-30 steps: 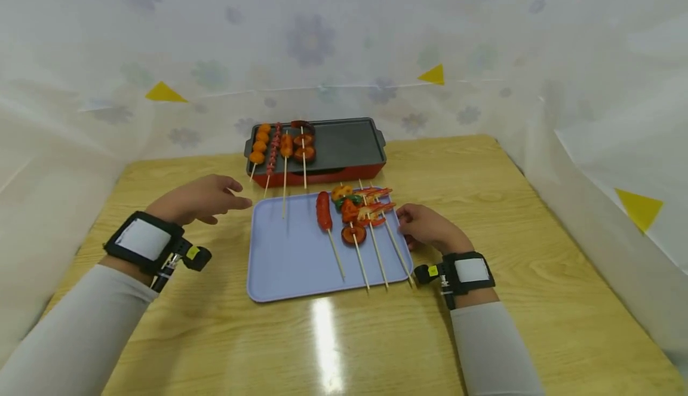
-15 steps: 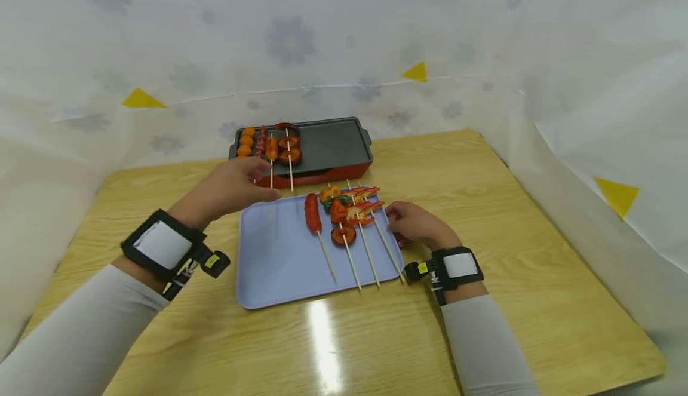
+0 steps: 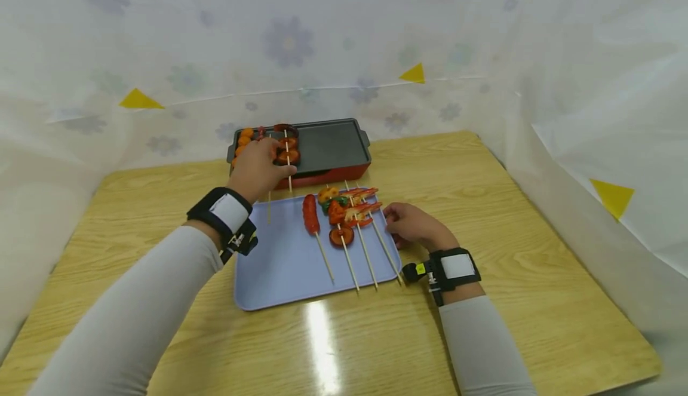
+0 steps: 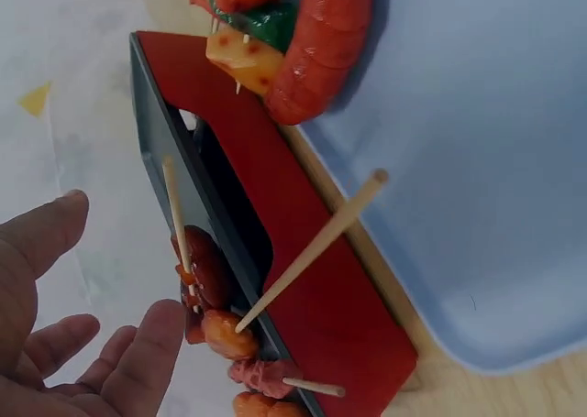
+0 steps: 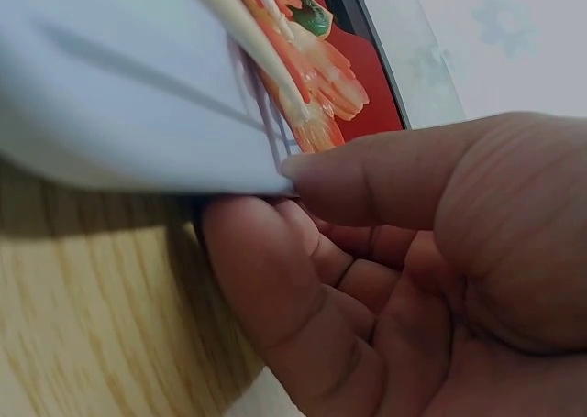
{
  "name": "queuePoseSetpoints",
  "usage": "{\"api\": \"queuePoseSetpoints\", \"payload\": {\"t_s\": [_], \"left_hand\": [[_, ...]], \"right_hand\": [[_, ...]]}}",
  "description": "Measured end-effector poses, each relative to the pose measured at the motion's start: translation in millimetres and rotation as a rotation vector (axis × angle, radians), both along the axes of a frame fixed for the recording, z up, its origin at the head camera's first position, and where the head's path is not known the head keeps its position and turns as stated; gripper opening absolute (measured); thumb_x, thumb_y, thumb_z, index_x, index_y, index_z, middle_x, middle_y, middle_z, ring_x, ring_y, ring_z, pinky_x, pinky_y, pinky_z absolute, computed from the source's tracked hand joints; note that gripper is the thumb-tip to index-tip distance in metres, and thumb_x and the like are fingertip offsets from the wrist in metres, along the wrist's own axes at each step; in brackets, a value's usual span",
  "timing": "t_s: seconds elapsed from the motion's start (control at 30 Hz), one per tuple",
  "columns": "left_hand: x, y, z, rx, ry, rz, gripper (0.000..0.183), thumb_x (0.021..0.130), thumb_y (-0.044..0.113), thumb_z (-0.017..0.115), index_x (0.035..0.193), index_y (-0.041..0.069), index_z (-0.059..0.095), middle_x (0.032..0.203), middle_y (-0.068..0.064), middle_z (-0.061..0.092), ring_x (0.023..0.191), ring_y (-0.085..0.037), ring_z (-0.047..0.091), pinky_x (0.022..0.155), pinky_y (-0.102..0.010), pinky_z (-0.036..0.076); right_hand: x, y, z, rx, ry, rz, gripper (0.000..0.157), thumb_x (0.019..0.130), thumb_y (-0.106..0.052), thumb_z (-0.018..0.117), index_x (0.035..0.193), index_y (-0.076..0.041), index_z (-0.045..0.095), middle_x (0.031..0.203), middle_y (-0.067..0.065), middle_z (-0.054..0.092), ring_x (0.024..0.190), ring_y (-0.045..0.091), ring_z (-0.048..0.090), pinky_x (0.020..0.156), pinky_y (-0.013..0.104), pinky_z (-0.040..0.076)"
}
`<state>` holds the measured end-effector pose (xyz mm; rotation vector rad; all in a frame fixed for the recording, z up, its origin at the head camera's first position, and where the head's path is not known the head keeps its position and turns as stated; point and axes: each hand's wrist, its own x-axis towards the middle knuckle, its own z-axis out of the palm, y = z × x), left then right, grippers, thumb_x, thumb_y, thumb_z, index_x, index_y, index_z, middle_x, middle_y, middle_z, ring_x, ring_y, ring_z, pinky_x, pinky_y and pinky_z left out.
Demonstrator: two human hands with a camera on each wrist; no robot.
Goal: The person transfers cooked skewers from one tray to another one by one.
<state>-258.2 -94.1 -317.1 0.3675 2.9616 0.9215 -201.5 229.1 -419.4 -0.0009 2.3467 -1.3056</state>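
My left hand (image 3: pixel 255 172) reaches over the left part of a red and black grill (image 3: pixel 330 145), its thumb and fingers spread apart around nothing. Nearest to it is a skewer of brown round slices (image 3: pixel 289 156), whose stick (image 4: pixel 177 211) points up past the fingers in the left wrist view. Beside that lie a short orange-brown sausage skewer (image 4: pixel 231 334), a pink meat skewer (image 4: pixel 261 378) and an orange-ball skewer (image 3: pixel 245 135), partly hidden by the hand. My right hand (image 3: pixel 416 226) pinches the right rim of a pale blue tray (image 3: pixel 269 276) between thumb and fingers.
On the tray lie a red sausage skewer (image 3: pixel 310 214), a mixed vegetable skewer (image 3: pixel 341 238) and shrimp skewers (image 3: pixel 359 214), their sticks reaching toward the front rim. The wooden table (image 3: pixel 484 205) is bordered by a flowered white sheet (image 3: pixel 333 43).
My left hand has moved from left of the tray, forward and right, to over the skewers on the grill. The right hand stays at the tray's rim. The head view has shifted slightly.
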Motion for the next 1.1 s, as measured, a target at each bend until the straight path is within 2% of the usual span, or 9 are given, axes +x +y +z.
{"api": "queuePoseSetpoints", "payload": {"t_s": [0.13, 0.23, 0.33, 0.4, 0.47, 0.53, 0.73, 0.83, 1.1], "left_hand": [[-12.6, 4.4, -4.5, -0.013, -0.037, 0.033, 0.068, 0.089, 0.029, 0.074, 0.141, -0.005, 0.047, 0.13, -0.025, 0.057, 0.111, -0.04, 0.056, 0.093, -0.052, 0.046], [-14.4, 8.4, -5.1, -0.053, -0.088, 0.033, 0.06, 0.089, 0.026, 0.074, 0.136, -0.006, 0.052, 0.126, -0.024, 0.06, 0.107, -0.039, 0.058, 0.09, -0.049, 0.048], [-12.4, 12.1, -5.5, -0.101, -0.124, 0.014, 0.037, 0.09, 0.021, 0.072, 0.115, -0.004, 0.062, 0.103, -0.018, 0.064, 0.092, -0.033, 0.058, 0.079, -0.042, 0.048], [-11.1, 13.8, -6.5, -0.126, -0.125, -0.009, 0.02, 0.09, 0.015, 0.07, 0.09, -0.002, 0.062, 0.077, -0.011, 0.055, 0.07, -0.025, 0.052, 0.065, -0.035, 0.042], [-10.5, 15.0, -8.9, -0.135, -0.109, -0.022, 0.026, 0.09, 0.011, 0.068, 0.071, 0.003, 0.052, 0.062, -0.003, 0.038, 0.056, -0.018, 0.037, 0.056, -0.031, 0.032], [-10.1, 15.4, -11.8, -0.146, -0.088, -0.03, 0.037, 0.09, 0.007, 0.066, 0.062, 0.008, 0.042, 0.057, 0.001, 0.026, 0.05, -0.014, 0.025, 0.052, -0.028, 0.024], [-9.9, 16.7, -21.8, -0.115, -0.083, -0.01, 0.041, 0.086, -0.002, 0.062, 0.059, 0.011, 0.035, 0.056, 0.002, 0.021, 0.051, -0.012, 0.018, 0.051, -0.027, 0.019], [-9.7, 17.5, -25.9, -0.098, -0.101, 0.004, 0.038, 0.082, -0.004, 0.06, 0.056, 0.011, 0.037, 0.054, 0.002, 0.024, 0.049, -0.012, 0.02, 0.049, -0.027, 0.021], [-10.4, 16.4, -30.4, -0.089, -0.152, 0.022, 0.034, 0.081, -0.001, 0.062, 0.051, 0.01, 0.049, 0.051, -0.005, 0.057, 0.043, -0.018, 0.05, 0.044, -0.027, 0.037]], "right_hand": [[0.1, 0.3, 0.1, 0.002, 0.0, -0.009, 0.032, 0.098, -0.003, 0.052, 0.129, 0.002, 0.05, 0.1, 0.015, 0.055, 0.069, 0.021, 0.058, 0.061, 0.033, 0.052], [0.1, -0.4, -0.6, 0.005, -0.003, -0.008, 0.031, 0.098, -0.004, 0.052, 0.129, 0.001, 0.05, 0.1, 0.015, 0.054, 0.07, 0.021, 0.058, 0.062, 0.033, 0.052], [-0.1, -1.2, -1.7, 0.005, -0.008, -0.007, 0.031, 0.098, -0.004, 0.052, 0.128, 0.001, 0.05, 0.1, 0.015, 0.054, 0.07, 0.021, 0.058, 0.062, 0.033, 0.052], [-0.3, -1.7, -2.1, 0.006, -0.011, -0.006, 0.031, 0.098, -0.004, 0.052, 0.128, 0.001, 0.05, 0.099, 0.014, 0.054, 0.07, 0.021, 0.058, 0.062, 0.033, 0.052], [-0.1, -1.9, -1.4, 0.012, -0.008, -0.004, 0.031, 0.098, -0.004, 0.052, 0.128, 0.001, 0.05, 0.099, 0.014, 0.054, 0.071, 0.022, 0.059, 0.062, 0.033, 0.052], [-0.1, -2.1, -0.6, 0.014, -0.003, -0.001, 0.031, 0.098, -0.004, 0.052, 0.128, 0.001, 0.05, 0.099, 0.015, 0.054, 0.071, 0.022, 0.059, 0.062, 0.034, 0.052], [0.1, -2.6, 1.5, 0.012, -0.004, -0.004, 0.03, 0.098, -0.004, 0.052, 0.128, 0.001, 0.05, 0.099, 0.015, 0.054, 0.072, 0.023, 0.06, 0.063, 0.034, 0.052], [0.4, -2.7, 1.2, 0.013, -0.006, -0.001, 0.031, 0.098, -0.004, 0.052, 0.128, 0.001, 0.05, 0.099, 0.014, 0.054, 0.071, 0.022, 0.06, 0.063, 0.034, 0.052], [0.9, -2.0, 1.6, 0.019, -0.008, -0.01, 0.029, 0.097, -0.004, 0.053, 0.126, 0.001, 0.051, 0.098, 0.014, 0.055, 0.071, 0.022, 0.06, 0.063, 0.033, 0.052]]}}
